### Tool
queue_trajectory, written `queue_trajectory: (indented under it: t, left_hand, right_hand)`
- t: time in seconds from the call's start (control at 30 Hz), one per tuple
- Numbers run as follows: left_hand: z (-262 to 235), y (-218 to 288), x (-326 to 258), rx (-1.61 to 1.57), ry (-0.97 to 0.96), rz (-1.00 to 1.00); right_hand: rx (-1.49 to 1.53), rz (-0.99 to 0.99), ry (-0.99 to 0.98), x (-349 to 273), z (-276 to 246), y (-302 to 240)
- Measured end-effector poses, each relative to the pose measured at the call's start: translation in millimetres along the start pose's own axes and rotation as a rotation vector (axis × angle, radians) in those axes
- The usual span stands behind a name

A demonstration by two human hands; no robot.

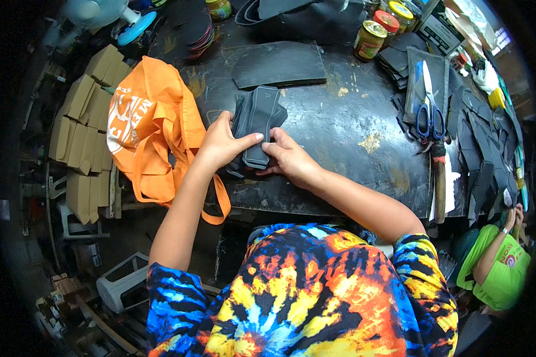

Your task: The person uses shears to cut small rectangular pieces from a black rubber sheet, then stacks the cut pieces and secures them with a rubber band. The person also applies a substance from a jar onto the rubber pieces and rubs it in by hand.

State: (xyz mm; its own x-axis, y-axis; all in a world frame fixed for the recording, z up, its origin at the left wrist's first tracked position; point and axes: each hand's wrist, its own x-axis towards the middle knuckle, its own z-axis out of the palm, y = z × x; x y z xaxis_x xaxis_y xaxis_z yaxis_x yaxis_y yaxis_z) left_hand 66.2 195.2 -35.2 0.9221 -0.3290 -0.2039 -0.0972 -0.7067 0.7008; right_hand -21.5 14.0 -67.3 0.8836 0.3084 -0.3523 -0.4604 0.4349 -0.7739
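Dark grey cut pieces (258, 122), stacked and fanned a little, lay on the black worktop (339, 128) near its front edge, and I had both hands on them. My left hand (223, 141) gripped the stack from its left side, thumb stretched across the top piece and pressing it down, the other fingers tucked at the edge. My right hand (287, 156) pinched the near end of the top piece between thumb and curled fingers, so both hands were closed on the same stack and nearly touched each other.

Just left of the stack an orange cloth bag (152, 128) hung over the worktop's edge, its straps dangling below. Behind the stack sat a flat black sheet (278, 64). Well to the right, blue-handled scissors (429, 110) rested on a dark pile of similar cut pieces (482, 154), with a wooden-handled tool (439, 178) just in front of them. Glass jars (370, 39) with coloured lids stood at the far right of the worktop. Folded cardboard boxes (83, 119) were stacked to the left, beyond the bag. A person in a green shirt (500, 268) sat at lower right.
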Motion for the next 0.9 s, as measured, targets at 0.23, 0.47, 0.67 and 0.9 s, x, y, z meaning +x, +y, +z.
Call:
queue_trajectory:
  t: [0.23, 0.47, 0.67, 0.9]
  left_hand:
    - [23, 38, -18, -0.847, -0.021, 0.060]
    - [96, 101, -8, -0.455, 0.015, 0.523]
    - [132, 97, 0, -0.553, -0.039, 0.546]
    - [103, 112, -2, -0.968, -0.255, 0.355]
  right_hand:
    - [-0.290, -0.136, 0.156, -44, -35, -36]
    - [-0.248, -0.467, 0.350, -61, -54, -66]
    - [-0.344, -0.603, 0.451, -61, -61, -49]
    - [-0.893, -0.690, 0.395, -100, -87, -87]
